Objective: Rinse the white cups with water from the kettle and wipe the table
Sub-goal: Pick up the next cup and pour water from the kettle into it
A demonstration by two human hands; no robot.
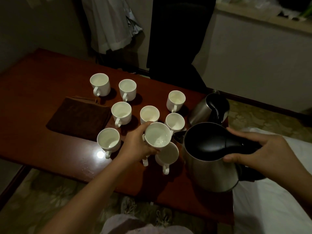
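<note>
Nearest the viewer, the right hand [263, 152] is wrapped round the black handle of the steel kettle [211, 169], which stands or hovers at the table's near right corner, spout aimed left. Just left of the kettle's spout, the left hand [135, 146] grips a raised cup [157, 135], fingers curled round its wall, mouth tilted toward the camera, with a little water glinting in the bottom. Right below that held cup, another cup [168, 155] sits on the wooden table [50, 152], a further handle poking out beside it.

The step looks like a swirl-and-tip rinse. To do it well, the person should roll the water round the whole inner wall, keep the kettle level so nothing dribbles from the spout, and empty the cup into the next one rather than onto the wood. Droplets [87, 166] already lie left of the kettle on the near edge, so wiping is due later.

Farther from the kettle, seven more white cups stand upright in loose rows, the nearest one [108, 141] holding a little water. Left of them lies the folded brown cloth [79, 117], untouched. Behind the kettle, a second steel kettle [202, 107] waits at the table's far right.
</note>
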